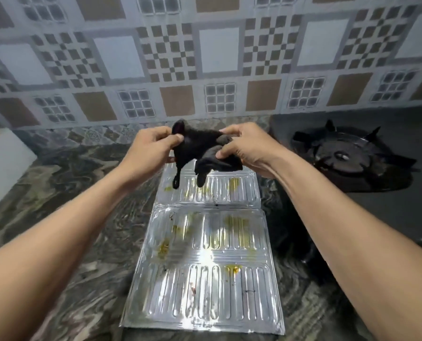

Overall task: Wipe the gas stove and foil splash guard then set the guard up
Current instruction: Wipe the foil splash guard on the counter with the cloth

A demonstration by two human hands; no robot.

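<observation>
Both the left hand (153, 143) and right hand (244, 146) pinch a limp black cloth (200, 148) above the ribbed, stained foil guard (205, 254) (lying flat).

Two bare forearms, no sleeves, rings or watch.

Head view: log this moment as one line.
left hand grip: black cloth | right hand grip: same cloth | foil guard: flat on counter, yellow-stained | stove: right

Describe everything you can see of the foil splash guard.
The foil splash guard is a shiny, silver, ribbed sheet in hinged panels, lying flat and unfolded on the marbled counter, left of the gas stove. Yellowish stains and dark specks dot it. Nothing grips it; the black cloth hangs above its far panel.
</observation>
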